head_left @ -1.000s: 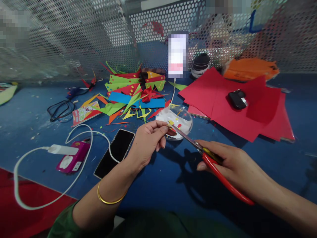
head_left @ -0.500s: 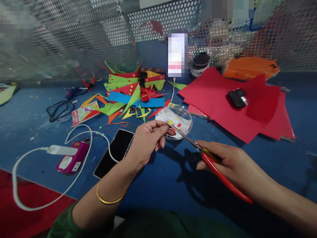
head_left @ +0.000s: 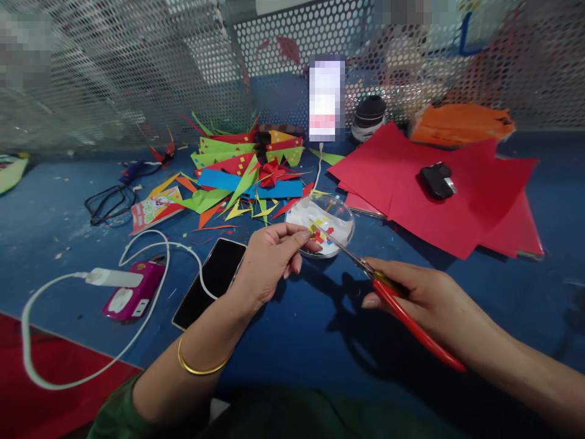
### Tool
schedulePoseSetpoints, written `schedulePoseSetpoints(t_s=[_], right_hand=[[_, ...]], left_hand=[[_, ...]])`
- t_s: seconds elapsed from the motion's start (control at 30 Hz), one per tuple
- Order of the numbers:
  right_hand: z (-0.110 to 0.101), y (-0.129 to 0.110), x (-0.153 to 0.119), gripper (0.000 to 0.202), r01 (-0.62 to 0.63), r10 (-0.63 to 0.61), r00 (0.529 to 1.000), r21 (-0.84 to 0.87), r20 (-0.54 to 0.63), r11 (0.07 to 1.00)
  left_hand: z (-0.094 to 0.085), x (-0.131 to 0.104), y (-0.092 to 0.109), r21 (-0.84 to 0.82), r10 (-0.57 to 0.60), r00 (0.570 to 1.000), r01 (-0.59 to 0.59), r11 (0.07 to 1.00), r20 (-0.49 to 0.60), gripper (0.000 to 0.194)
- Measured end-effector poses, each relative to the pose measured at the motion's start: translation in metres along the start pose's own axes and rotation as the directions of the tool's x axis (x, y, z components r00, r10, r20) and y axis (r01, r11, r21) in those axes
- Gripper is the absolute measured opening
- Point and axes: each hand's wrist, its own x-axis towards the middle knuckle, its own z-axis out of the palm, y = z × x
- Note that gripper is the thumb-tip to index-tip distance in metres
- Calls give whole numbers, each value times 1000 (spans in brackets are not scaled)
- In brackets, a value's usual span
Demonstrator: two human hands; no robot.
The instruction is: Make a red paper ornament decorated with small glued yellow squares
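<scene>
My right hand grips a pair of red-handled scissors, blades pointing up and to the left. Its blade tips reach over a clear round dish and come close to my left fingertips. My left hand is closed, thumb and forefinger pinched at the dish's near-left rim. What sits in that pinch is too small or hidden to make out. White paper lines the dish, with small red, yellow and blue paper bits on it.
Folded green and red paper shapes and paper strips lie behind the dish. Red sheets under a black object are at right. A dark phone, a purple device and a white cable lie left. A lit phone stands behind.
White paper in the dish lies flatter, showing more coloured bits. A loose corner of the red sheets has shifted right. Both hands and the scissors stay almost in place.
</scene>
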Motion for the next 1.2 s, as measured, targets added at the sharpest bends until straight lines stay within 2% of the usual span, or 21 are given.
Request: schedulePoseSetpoints(t_s=[0.3,0.5,0.6,0.83,1.03,1.2], right_hand=[[0,2,2,29,-7,7,1000,18,15,1000],[1,5,0,40,-46,46,999,15,-14,999],[1,6,-1,53,-26,26,999,6,-45,1000],[-1,3,-1,65,-20,19,1000,-95,-15,995],[-1,3,-1,60,-16,17,1000,-94,7,995],[0,2,-1,46,9,-7,999,-46,50,999]], left_hand=[[1,0,3,37,-30,999,30,999,-16,13],[-1,1,0,-1,-6,1000,6,1000,0,14],[-2,2,-2,-31,7,1000,-7,999,-1,17],[-1,1,-1,-59,30,999,-32,998,-38,14],[-1,0,-1,-80,54,998,-55,995,-13,12],[1,0,-3,-77,37,999,-37,996,4,8]])
